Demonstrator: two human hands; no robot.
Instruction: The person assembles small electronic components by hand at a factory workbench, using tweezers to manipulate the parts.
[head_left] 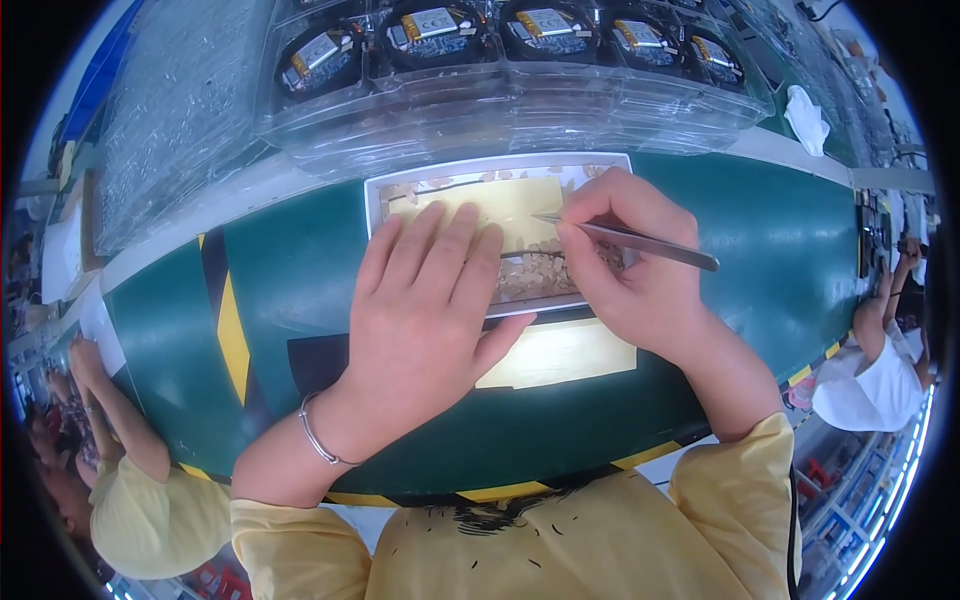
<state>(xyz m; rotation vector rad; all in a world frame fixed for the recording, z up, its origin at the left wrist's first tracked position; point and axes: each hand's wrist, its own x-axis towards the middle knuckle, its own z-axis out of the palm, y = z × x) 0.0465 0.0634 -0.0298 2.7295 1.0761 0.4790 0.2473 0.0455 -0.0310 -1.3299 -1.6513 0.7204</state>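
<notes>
A shallow white box (372, 205) lies in front of me on the green table, with many small tan pieces (530, 278) loose in it. Across its inside rests a pale yellow sheet (520, 198). My left hand (415, 315) lies flat over the sheet's left part, fingers stretched out, thumb over the box's near edge. My right hand (645, 285) grips steel tweezers (668, 248) in a pinch, their points at the sheet's right part. Whether the tips hold anything is too small to tell. Nearer to me, another pale yellow sheet (575, 355) lies beside a dark flat piece (316, 362).
Beyond the box, stacked clear plastic trays (520, 115) hold several round black devices (545, 30) with exposed circuit boards. A crumpled white cloth (806, 120) sits at the far right. Yellow-black tape (232, 335) crosses the table's left. Other people's arms show at both sides.
</notes>
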